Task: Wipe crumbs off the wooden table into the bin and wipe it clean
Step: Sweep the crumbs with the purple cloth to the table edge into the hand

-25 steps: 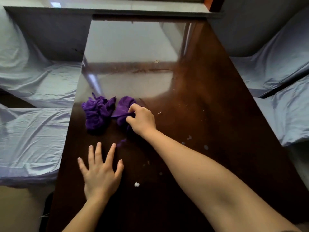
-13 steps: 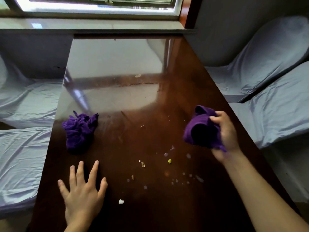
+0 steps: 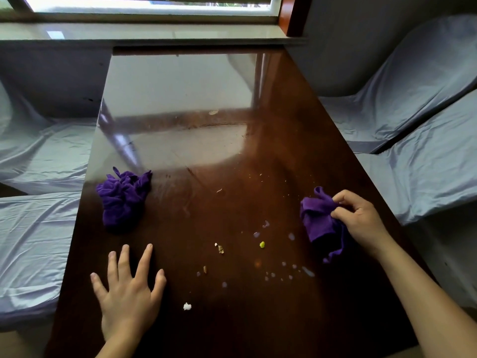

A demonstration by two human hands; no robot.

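A dark glossy wooden table (image 3: pixel 232 156) fills the middle of the view. My right hand (image 3: pixel 360 218) grips a purple cloth (image 3: pixel 320 223) pressed down near the table's right edge. A second purple cloth (image 3: pixel 122 197) lies bunched at the left side, untouched. My left hand (image 3: pixel 127 295) rests flat on the table with fingers spread, holding nothing. Crumbs (image 3: pixel 219 248) are scattered between my hands: a yellow-green bit (image 3: pixel 262 244), a white bit (image 3: pixel 187 306) and several pale specks (image 3: pixel 289 273). No bin is in view.
Seats covered in pale blue-grey fabric (image 3: pixel 418 140) line the right side, and similar covered seats (image 3: pixel 36 228) line the left. A window sill (image 3: pixel 154 32) runs behind the table's far end.
My right hand lifted one purple cloth away from the other, carried it across to the right side and lowered it onto the table. My left hand stayed flat. The view tilted up.
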